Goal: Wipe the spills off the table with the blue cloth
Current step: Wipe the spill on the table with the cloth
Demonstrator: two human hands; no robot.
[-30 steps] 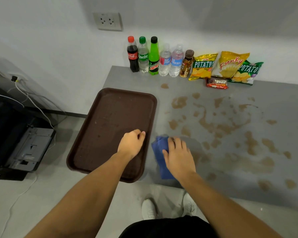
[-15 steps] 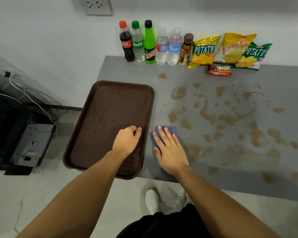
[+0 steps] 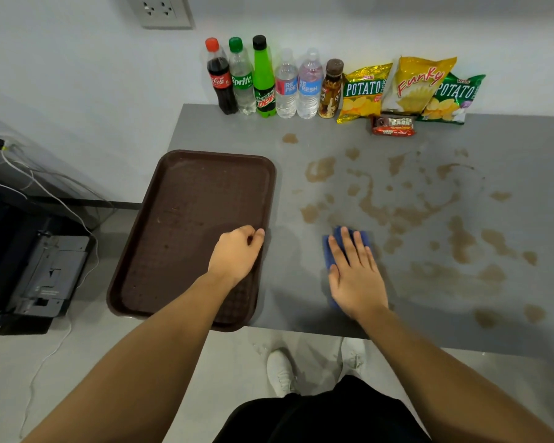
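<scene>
A blue cloth (image 3: 330,251) lies flat on the grey table (image 3: 301,295), mostly covered by my right hand (image 3: 354,273), which presses on it palm down with the fingers spread. Brown spills (image 3: 406,215) are scattered over the table to the right of and beyond the cloth. My left hand (image 3: 235,254) rests curled on the right rim of a brown tray (image 3: 186,219), thumb over the edge.
Several drink bottles (image 3: 264,81) stand in a row along the back wall, with chip bags (image 3: 410,87) and a small red snack pack (image 3: 393,125) beside them. The tray overhangs the table's left and front edges. A dark device (image 3: 42,276) and cables lie on the floor at left.
My right hand has slid the blue cloth to the right, away from the tray, and flattened out on it. My left hand has stayed on the tray's rim.
</scene>
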